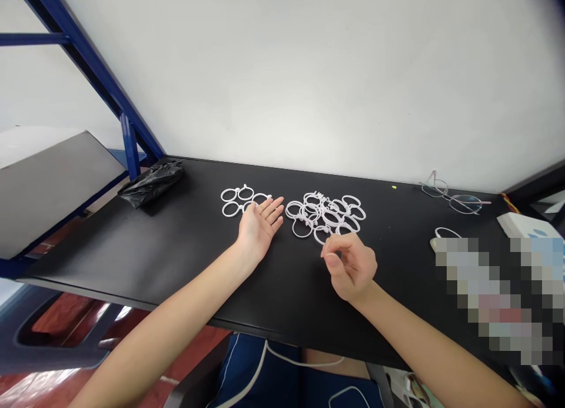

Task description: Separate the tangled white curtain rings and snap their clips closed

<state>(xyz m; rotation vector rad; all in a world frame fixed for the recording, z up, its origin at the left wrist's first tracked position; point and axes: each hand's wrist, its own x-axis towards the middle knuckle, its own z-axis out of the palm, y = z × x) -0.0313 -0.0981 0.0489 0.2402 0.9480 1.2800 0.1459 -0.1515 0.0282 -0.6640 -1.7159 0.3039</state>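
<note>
My left hand (261,226) lies palm up over the black table, its fingers stretched out and nothing on the palm. Beyond and to the left of it, several white plastic rings with small eyelets, curtain rings by their look (238,208), lie flat in a small group, partly covered by the fingers. To the right is a larger, tangled heap of the same white rings (325,209). My right hand (351,266) is just in front of that heap, fingers curled in towards the thumb. Whether anything sits between its fingertips is hidden.
A crumpled black plastic bag (152,183) lies at the table's back left, by a blue metal frame (129,143). Eyeglasses (465,204) rest against the back wall at the right. A white box (514,224) and blurred-out items are on the right side. A white cable (260,367) crosses the lap.
</note>
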